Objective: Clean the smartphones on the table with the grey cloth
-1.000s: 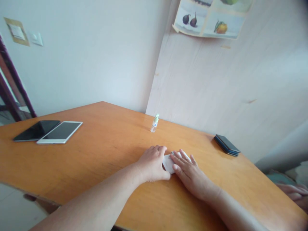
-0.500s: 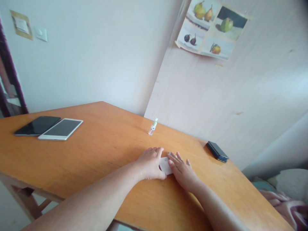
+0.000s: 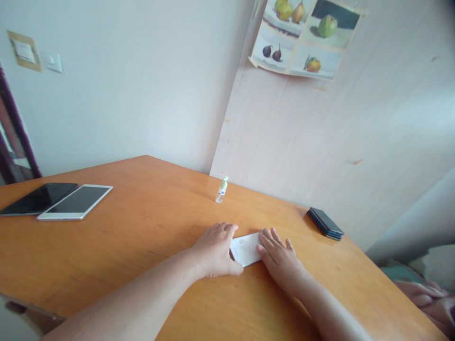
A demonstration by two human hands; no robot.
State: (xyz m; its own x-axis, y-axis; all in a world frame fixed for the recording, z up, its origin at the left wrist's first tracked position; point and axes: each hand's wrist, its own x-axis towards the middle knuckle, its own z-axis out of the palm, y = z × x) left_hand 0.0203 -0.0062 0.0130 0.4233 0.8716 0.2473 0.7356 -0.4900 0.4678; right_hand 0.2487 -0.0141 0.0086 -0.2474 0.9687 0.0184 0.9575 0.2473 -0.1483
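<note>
A white smartphone point(image 3: 246, 249) lies flat on the wooden table, with faint grey marks on its upward face. Thumb and fingers of my left hand point(image 3: 218, 251) clasp its left end from both sides. My right hand point(image 3: 279, 253) rests palm down over its right end, fingers stretched out and slightly spread. That end is hidden beneath my right hand, and I cannot tell whether anything thin lies under the palm. Beyond my hands stands a small clear spray bottle point(image 3: 221, 191) with a pale green top.
On the left of the table point(image 3: 142, 203), a black tablet point(image 3: 40, 198) lies beside a white-framed tablet point(image 3: 76, 202). A stack of dark phones point(image 3: 324, 223) sits near the right edge. Behind are the wall and a board with a fruit painting point(image 3: 307, 40).
My right hand has slid to the right along the smartphone, so more of its white face shows. My left hand keeps its hold. The whole view has shifted slightly.
</note>
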